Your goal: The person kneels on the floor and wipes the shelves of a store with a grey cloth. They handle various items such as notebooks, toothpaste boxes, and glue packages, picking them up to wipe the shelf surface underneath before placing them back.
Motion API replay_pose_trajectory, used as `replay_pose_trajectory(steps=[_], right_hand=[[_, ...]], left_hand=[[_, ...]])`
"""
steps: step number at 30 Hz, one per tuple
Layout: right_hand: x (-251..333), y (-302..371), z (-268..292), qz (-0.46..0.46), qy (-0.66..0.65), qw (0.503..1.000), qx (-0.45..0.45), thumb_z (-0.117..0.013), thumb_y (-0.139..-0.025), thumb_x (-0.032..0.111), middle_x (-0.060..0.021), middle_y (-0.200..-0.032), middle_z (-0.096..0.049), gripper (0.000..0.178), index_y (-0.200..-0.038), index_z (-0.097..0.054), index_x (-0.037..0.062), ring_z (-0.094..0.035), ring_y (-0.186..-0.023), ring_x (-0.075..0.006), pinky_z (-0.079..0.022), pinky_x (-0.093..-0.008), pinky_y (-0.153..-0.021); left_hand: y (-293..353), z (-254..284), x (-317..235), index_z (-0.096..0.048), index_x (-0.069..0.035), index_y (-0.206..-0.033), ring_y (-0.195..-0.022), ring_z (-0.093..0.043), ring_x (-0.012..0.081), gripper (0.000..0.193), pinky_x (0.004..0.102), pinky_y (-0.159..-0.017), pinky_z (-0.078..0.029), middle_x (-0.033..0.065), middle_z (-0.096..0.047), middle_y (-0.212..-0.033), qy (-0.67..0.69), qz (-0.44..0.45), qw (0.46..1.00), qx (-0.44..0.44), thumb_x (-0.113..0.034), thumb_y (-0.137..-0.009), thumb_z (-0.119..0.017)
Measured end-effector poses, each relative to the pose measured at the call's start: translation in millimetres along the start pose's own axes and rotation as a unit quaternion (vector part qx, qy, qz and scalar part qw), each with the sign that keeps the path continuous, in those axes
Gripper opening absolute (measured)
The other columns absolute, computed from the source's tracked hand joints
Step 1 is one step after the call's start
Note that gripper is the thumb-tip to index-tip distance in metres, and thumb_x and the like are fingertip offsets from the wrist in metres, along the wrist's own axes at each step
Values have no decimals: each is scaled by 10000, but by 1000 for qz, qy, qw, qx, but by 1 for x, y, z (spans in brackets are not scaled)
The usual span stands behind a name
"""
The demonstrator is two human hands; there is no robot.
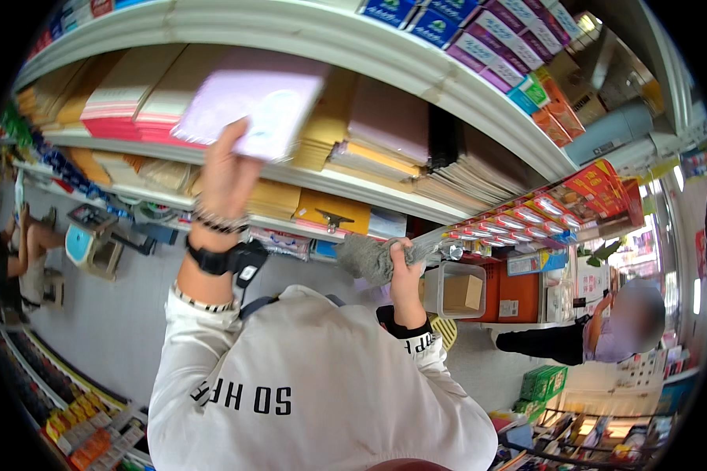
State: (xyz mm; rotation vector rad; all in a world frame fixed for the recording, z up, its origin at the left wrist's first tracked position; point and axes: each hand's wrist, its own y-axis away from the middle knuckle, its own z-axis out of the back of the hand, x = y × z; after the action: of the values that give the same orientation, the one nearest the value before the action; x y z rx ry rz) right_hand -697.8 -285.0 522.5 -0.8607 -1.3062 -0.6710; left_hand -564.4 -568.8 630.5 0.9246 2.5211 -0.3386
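My left hand [229, 174] grips the lower edge of a lilac, clear-wrapped flat pack [271, 86], with the thumb on its face. The pack is tilted in front of the upper shelf of stacked paper goods, and what is inside the wrap cannot be made out. Lower and to the right, my right hand [404, 275] is closed around a bunched grey cloth [364, 259]. The cloth hangs out to the left of the fingers, below the lower shelf. Brown envelopes [328, 118] lie just right of the pack.
White shelf edges [353, 188] run across in front of me. A red display of small packs [542, 208] juts out at right, above a clear plastic bin [456, 290] holding a brown box. One person [605, 326] is at far right, another [27, 251] sits at far left near a blue-and-beige stool [94, 243].
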Motion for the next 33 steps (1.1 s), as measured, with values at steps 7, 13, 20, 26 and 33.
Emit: replay_pose_trajectory(steps=[7, 13, 20, 26, 33], right_hand=[[27, 5, -34, -52, -76, 996, 14, -503, -882, 191, -10, -814, -487, 164, -838, -522, 35, -442, -772, -106, -367, -254, -728], [1, 5, -9, -35, -79, 995, -48, -510, -877, 170, -28, -843, -508, 143, -866, -524, 28, -465, -799, -116, -381, -262, -745], [-15, 9, 7, -72, -113, 987, -90, -542, -853, 110, -13, -906, -503, 99, -923, -535, 41, -461, -849, -106, -375, -260, -782], [-4, 2, -13, -82, -59, 994, -44, -541, -854, 116, 9, -846, -504, 95, -913, -550, 42, -455, -798, -89, -373, -234, -730], [-7, -3, -21, -30, -14, 999, 32, -520, -869, 141, 3, -802, -503, 129, -863, -558, 18, -446, -758, -90, -375, -243, -702]], left_hand=[[-30, -71, 129, -524, 34, -978, -853, -605, 204, 218, 366, -724, -516, 102, -604, -931, -48, 98, 994, -11, -109, -819, -566], [-43, -65, 131, -430, -10, -1148, -1027, -539, 225, 437, 362, -900, -423, 143, -533, -1134, -127, 272, 951, 69, -346, -881, -515], [-4, 59, 49, -528, -30, -882, -647, -610, 172, 498, 259, -575, -501, 94, -602, -738, -84, 203, 975, -36, -525, -846, -479], [-21, 52, 19, -535, -38, -845, -574, -590, 148, 284, 233, -492, -464, 62, -586, -689, -163, 21, 981, -103, -313, -892, -481], [-7, 29, 22, -533, -2, -962, -775, -641, 197, 197, 256, -615, -520, 111, -637, -872, -163, 110, 975, -100, -164, -883, -455]])
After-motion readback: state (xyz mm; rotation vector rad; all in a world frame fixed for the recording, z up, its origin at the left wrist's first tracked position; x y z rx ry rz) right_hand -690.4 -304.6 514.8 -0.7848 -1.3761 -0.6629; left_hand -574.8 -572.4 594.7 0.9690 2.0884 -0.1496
